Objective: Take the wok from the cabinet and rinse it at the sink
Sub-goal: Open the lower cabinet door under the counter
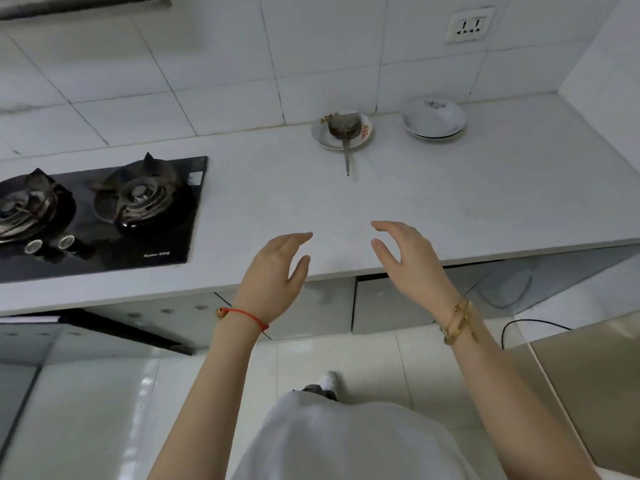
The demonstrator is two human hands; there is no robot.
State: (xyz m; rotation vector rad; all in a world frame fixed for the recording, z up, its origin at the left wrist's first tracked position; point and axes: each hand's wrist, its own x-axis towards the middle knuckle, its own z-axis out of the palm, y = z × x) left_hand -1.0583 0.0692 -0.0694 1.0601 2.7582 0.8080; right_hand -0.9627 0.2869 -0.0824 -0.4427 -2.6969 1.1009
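Observation:
No wok and no sink show in this view. My left hand (273,271), with a red cord at the wrist, hovers over the front edge of the white countertop (450,209), fingers relaxed and holding nothing. My right hand (408,261), with gold bracelets at the wrist, hangs beside it, fingers loosely spread and empty. Below the counter run grey cabinet doors (384,303); a door at the lower left (104,327) looks swung open.
A black two-burner gas hob (100,209) sits at the left of the counter. At the back stand a plate with a metal ladle (343,133) and stacked white bowls (434,119). A wall socket (470,26) is up right. A steel surface (588,368) lies at the right.

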